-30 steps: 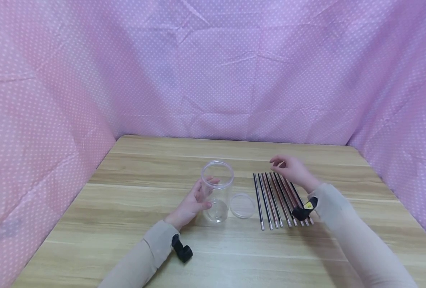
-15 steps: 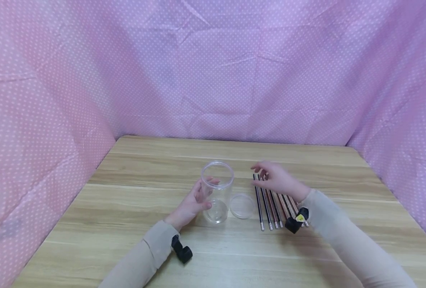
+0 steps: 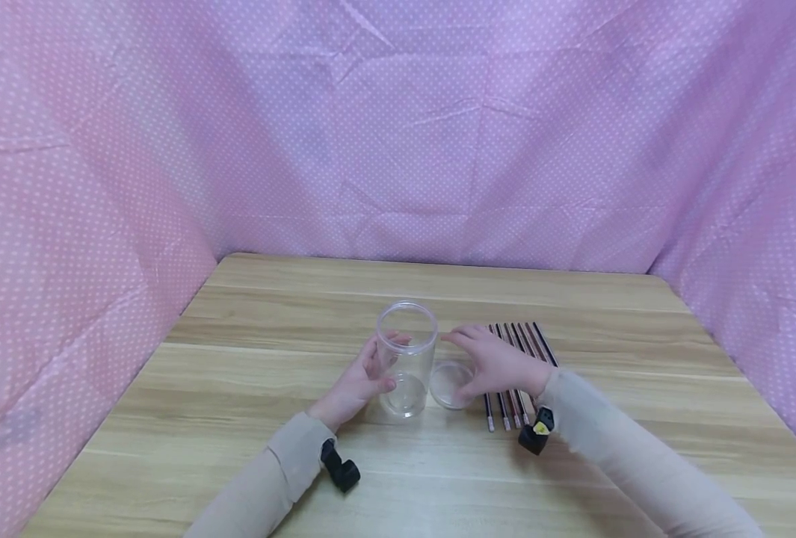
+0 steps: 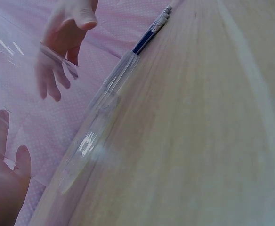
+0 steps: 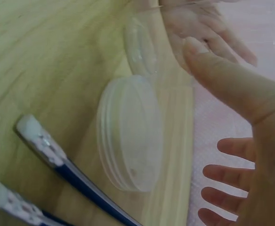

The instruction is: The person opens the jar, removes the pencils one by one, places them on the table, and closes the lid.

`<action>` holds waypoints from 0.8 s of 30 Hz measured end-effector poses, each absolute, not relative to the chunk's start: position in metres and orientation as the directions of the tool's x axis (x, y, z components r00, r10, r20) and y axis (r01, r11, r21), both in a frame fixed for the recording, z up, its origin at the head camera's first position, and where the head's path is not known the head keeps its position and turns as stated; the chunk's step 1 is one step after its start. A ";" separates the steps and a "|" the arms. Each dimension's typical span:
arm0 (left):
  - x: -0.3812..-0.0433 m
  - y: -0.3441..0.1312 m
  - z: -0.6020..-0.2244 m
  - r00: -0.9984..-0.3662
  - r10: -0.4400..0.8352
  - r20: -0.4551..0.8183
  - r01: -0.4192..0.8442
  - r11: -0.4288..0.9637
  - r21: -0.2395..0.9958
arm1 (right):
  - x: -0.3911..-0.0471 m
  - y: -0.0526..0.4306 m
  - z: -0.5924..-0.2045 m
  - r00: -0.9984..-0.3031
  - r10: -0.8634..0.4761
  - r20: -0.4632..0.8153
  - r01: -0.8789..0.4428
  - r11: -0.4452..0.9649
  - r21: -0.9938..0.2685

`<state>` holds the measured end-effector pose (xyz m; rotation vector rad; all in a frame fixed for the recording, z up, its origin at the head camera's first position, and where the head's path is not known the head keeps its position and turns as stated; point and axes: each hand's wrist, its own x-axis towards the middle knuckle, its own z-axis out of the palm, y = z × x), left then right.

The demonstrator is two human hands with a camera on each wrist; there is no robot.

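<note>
A clear, open plastic jar [image 3: 406, 357] stands upright at mid-table. My left hand [image 3: 360, 381] rests against its left side with fingers fairly straight; the left wrist view shows those fingers [image 4: 3, 176] beside the jar wall [image 4: 100, 117]. The jar's clear lid [image 3: 450, 385] lies flat on the table just right of the jar. Above it hovers my right hand [image 3: 498, 365], fingers spread and holding nothing. The right wrist view shows the lid [image 5: 128, 132] under the open right hand [image 5: 243, 103]. A row of several pencils [image 3: 522, 351] lies right of the lid, partly hidden by that hand.
The wooden table [image 3: 236, 418] is walled on three sides by pink dotted cloth [image 3: 398, 149]. Black wrist cameras [image 3: 340, 469] [image 3: 535, 437] sit on both sleeves. Pencil ends with silver ferrules [image 5: 38, 141] lie close to the lid.
My right hand has moved left, from above the pencils to above the lid beside the jar. The left hand and the jar have stayed where they were.
</note>
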<state>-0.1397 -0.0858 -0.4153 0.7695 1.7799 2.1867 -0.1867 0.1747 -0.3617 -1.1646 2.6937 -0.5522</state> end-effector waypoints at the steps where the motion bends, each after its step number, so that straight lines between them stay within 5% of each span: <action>1: -0.140 -0.086 -0.415 -0.840 0.478 0.257 0.154 -0.244 0.958 | -0.187 0.174 -0.363 -0.676 -0.737 -0.003 -0.680 0.625 -0.384; 12: -0.140 -0.086 -0.414 -0.849 0.477 0.227 0.130 -0.227 0.965 | -0.185 0.166 -0.374 -0.595 -0.798 -0.092 -0.734 0.587 -0.342; 24: -0.138 -0.086 -0.414 -0.856 0.470 0.217 0.128 -0.213 0.969 | -0.180 0.160 -0.378 -0.643 -0.743 -0.184 -0.650 0.657 -0.382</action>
